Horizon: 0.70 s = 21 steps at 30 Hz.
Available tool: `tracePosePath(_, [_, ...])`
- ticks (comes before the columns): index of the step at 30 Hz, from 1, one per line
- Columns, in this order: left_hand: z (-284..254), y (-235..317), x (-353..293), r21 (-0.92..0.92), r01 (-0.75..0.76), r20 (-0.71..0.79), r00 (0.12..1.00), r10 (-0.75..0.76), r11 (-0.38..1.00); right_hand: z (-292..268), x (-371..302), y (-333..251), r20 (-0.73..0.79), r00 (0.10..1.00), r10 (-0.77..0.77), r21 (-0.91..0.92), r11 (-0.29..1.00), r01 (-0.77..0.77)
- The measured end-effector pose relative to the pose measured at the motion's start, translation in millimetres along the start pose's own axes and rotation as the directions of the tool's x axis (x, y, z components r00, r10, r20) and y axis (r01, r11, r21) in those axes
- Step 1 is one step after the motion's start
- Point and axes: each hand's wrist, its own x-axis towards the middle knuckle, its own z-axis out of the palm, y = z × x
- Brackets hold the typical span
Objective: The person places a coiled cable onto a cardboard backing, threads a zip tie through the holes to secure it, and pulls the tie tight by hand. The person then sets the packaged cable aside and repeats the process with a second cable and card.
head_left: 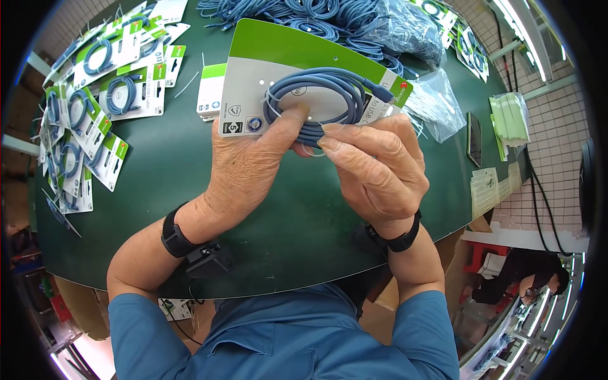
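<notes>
Cable: a coiled blue braided cable (pixel 358 104) is held on a green-and-grey backing card (pixel 272 47), above the middle of the desk (pixel 158 183).
Left hand: the left hand (pixel 244 161) is half closed; card and coil are clamped under the thumb, the fingers being mostly hidden.
Right hand: the right hand (pixel 383 171) is nearly closed; a thin clear tie (pixel 311 153) seems to be pinched at the coil's lower side.
Handling: little weight is expected; the coil is judged flexible and springy, the card stiff but easily creased, maybe slippery.
Grip: the card is best taken at its lower edge, with the coil pressed flat.
Left edge: carded cables (pixel 120 95) are piled there.
Far edge: loose cable bundles (pixel 310 7) are heaped.
Right edge: a phone (pixel 474 139) is placed near it.
Room: more freedom is judged toward the near edge, between the forearms.
</notes>
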Motion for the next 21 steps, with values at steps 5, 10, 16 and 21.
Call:
tracePosePath(5, [0.1,0.8,0.3,0.014,0.004,0.002,1.0,-0.004,1.0,1.2,0.7,-1.5,-0.006,0.999,0.049,0.047,0.998,-0.048])
tracePosePath(10, [-1.1,0.5,1.1,0.03,-0.006,0.02,1.0,0.005,1.0,2.9,-1.1,0.4,-0.023,0.998,0.064,0.072,0.995,-0.062])
tracePosePath(16, [-2.3,-1.3,1.0,0.064,0.021,0.03,0.999,-0.022,0.998,4.4,-3.8,2.2,-0.036,0.998,0.06,0.054,0.997,-0.058])
tracePosePath(21, [-1.4,1.7,-1.2,0.052,0.042,0.017,0.999,-0.043,0.998,0.9,0.8,-1.2,-0.019,0.998,0.063,0.059,0.996,-0.061])
